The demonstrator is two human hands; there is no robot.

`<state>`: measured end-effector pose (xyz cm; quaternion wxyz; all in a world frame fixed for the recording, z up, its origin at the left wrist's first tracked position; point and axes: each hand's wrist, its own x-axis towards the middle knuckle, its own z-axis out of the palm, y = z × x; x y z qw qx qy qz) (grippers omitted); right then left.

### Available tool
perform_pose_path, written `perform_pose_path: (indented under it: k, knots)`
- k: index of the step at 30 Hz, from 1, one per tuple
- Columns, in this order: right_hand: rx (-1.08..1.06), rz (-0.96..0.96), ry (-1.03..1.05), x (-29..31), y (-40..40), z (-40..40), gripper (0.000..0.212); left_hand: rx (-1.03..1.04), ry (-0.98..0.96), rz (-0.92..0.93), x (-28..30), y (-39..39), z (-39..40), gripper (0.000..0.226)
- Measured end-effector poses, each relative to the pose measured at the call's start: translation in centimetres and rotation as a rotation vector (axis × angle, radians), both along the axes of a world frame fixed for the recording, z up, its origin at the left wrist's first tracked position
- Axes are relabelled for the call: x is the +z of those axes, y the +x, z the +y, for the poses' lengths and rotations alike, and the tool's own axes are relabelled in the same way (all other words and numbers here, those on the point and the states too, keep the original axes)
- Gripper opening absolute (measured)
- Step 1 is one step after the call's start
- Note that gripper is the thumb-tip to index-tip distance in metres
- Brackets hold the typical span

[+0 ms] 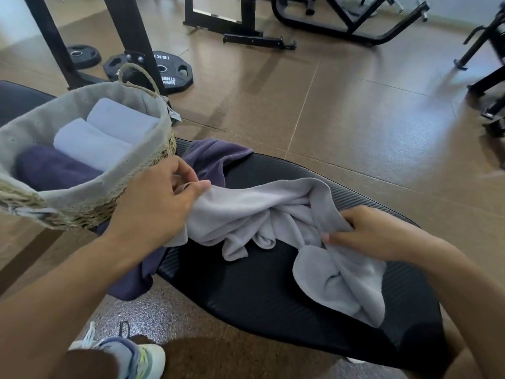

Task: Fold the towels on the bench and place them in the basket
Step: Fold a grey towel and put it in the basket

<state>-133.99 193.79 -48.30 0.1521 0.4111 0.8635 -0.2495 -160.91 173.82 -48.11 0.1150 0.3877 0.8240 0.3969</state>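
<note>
Grey terry cloth, a crumpled light grey towel (276, 214), is seen in the head view lying across the black ribbed padded bench (273, 302). One edge of it is pinched between the thumb and fingers of the left hand (158, 203), just beside the basket. Its other end is gripped by the right hand (363, 231), whose fingers are curled into the bunched cloth; a loose tail of the towel hangs toward the near right of the bench.

A dark purple towel (210, 160) is spread under the grey one, partly hidden by the left forearm, with one part draped over the near edge of the bench.

A round woven straw basket with a grey fabric lining (82, 203) is set on the left end of the bench, touching the purple towel. Two rolled light grey towels (109, 132) and one rolled dark purple towel (52, 168) are packed side by side inside it. A rope handle (142, 75) is raised at its far rim.

On the brown tiled floor (341, 105) behind the basket, black weight plates (169, 72) are laid flat beside the black steel legs of a rack (131, 36). A sneaker (131, 356) is noted at the bottom edge.
</note>
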Motion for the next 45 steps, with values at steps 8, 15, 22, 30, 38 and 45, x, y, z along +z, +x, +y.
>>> perform_pose_path:
  k: [8,15,22,30,38,45]
  knots:
    - [-0.169,0.818,-0.816,0.0,-2.3,-4.2,0.048,-0.258,0.216,-0.856,0.6,3.9,0.4,0.058]
    - [0.073,0.654,-0.513,-2.4,-2.9,-6.1,0.051,-0.406,0.061,-0.744,-1.2,5.3,0.0,0.083]
    - [0.401,0.629,0.101,-3.8,-3.3,-7.9,0.033,-0.455,0.074,-0.764,0.1,5.6,-0.1,0.093]
    - [0.550,0.375,0.145,-4.3,-4.0,-6.5,0.037,-0.230,-0.130,-0.050,0.4,0.2,-0.4,0.062]
    - [0.443,0.470,0.285,-4.3,-5.0,-6.5,0.031,-0.132,-0.487,-0.262,-0.7,-1.1,-1.4,0.022]
    - [0.419,0.698,0.474,-4.2,-5.3,-6.9,0.021,-0.214,-0.873,0.064,0.5,2.7,-2.6,0.066]
